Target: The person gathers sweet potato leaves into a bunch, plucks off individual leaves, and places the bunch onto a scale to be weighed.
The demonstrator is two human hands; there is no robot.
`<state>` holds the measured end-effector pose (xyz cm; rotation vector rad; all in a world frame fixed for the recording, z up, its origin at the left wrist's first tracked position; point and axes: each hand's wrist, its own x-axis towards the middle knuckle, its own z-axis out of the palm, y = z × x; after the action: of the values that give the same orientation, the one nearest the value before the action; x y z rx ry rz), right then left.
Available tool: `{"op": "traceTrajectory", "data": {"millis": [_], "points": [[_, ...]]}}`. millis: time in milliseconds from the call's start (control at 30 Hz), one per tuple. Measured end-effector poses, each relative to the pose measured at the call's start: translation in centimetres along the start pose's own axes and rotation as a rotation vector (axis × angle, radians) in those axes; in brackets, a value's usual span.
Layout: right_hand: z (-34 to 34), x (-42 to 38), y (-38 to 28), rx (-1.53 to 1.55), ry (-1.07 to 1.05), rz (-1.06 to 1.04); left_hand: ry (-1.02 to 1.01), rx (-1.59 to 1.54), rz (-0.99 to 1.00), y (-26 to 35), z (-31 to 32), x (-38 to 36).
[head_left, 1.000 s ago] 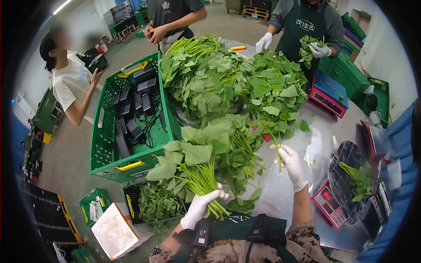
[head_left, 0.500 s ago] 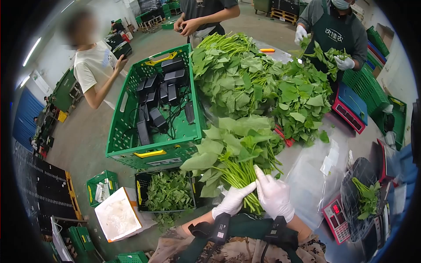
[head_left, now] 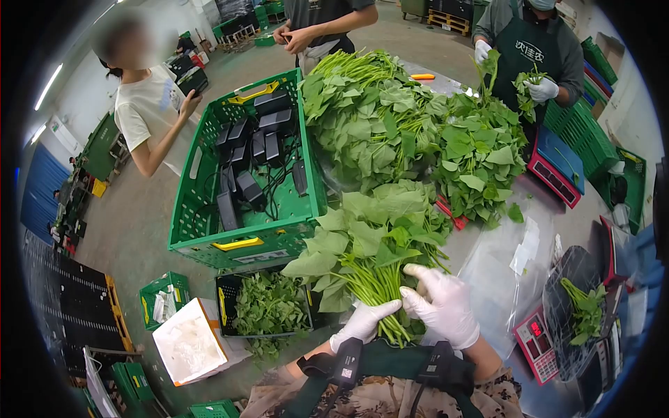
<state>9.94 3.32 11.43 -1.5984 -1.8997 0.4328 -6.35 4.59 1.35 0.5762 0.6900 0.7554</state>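
A bunch of leafy greens (head_left: 380,279) with long pale-green stems is in front of me, its leaves pointing away and its stem ends towards my body. My left hand (head_left: 364,323), in a white glove, is closed round the lower stems. At the right side of the stems is my gloved right hand (head_left: 446,306), its thumb and forefinger apart with a gap between them; its other fingers are partly hidden. Just beyond the bunch lies a big heap of the same greens (head_left: 383,125), with a red-handled tool (head_left: 453,214) beside it.
A green crate (head_left: 279,237) of black power adapters stands at left. On the right are a red scale (head_left: 536,348), greens on a dark mesh (head_left: 584,306) and plastic sheets (head_left: 488,279). A co-worker (head_left: 536,63) across the table holds greens; two other people stand nearby.
My right hand has drawn slightly right, its thumb and forefinger spreading from the stems. The bunch and my left hand have shifted a little left. The co-worker's hands have moved with their greens.
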Motion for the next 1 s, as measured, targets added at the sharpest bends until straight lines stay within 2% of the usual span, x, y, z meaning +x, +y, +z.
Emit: {"op": "traceTrajectory", "data": {"millis": [100,233,267,367,500,600,633,667,700,767,800,833,867,900,967,1000], "points": [[0.0,0.8,-0.1,0.048,0.144,-0.066,0.015,0.083,0.05,-0.3,0.3,-0.1],[1.7,1.7,0.7,-0.053,0.274,-0.136,-0.007,0.154,0.064,-0.4,0.4,0.0],[2.0,1.6,1.0,0.005,0.246,-0.094,-0.058,0.155,0.024,-0.1,0.4,-0.1],[1.7,1.6,0.2,0.401,0.163,0.124,-0.054,0.146,0.062,-0.3,0.3,0.1],[2.6,1.1,2.1,0.507,0.167,-0.011,-0.024,0.054,0.039,-0.2,0.2,0.0],[1.5,0.2,1.3,1.099,-0.006,0.33,-0.012,-0.003,-0.013,0.1,0.2,-0.4],[2.4,-0.2,2.5,0.976,0.022,0.181,-0.014,-0.078,-0.012,0.7,0.8,-0.8],[1.6,-0.7,2.7,1.048,-0.077,0.271,0.006,-0.092,-0.045,1.1,1.2,-1.2],[2.0,-1.2,2.9,1.251,-0.116,0.349,-0.013,-0.108,-0.058,1.1,1.1,-1.3],[2.8,-1.8,4.0,1.134,-0.132,0.282,-0.014,-0.154,-0.099,0.8,1.0,-0.8],[2.0,-1.8,3.4,1.296,-0.222,0.429,-0.039,-0.122,-0.17,0.2,0.0,0.0],[2.6,-2.1,4.3,1.276,-0.236,0.33,-0.083,-0.273,-0.201,-0.7,-1.4,0.7],[2.9,-2.2,4.5,1.296,-0.245,0.251,-0.023,-0.278,-0.203,-0.3,-1.0,0.5],[2.5,-2.3,4.2,1.278,-0.268,0.259,-0.088,-0.189,-0.116,-1.1,-1.6,1.0],[1.9,-2.5,4.0,1.171,-0.347,0.209,-0.057,-0.079,-0.085,-1.3,-2.5,1.2],[1.7,-2.6,3.8,1.13,-0.359,0.187,0.008,-0.126,-0.226,-1.1,-3.0,1.5]]}}
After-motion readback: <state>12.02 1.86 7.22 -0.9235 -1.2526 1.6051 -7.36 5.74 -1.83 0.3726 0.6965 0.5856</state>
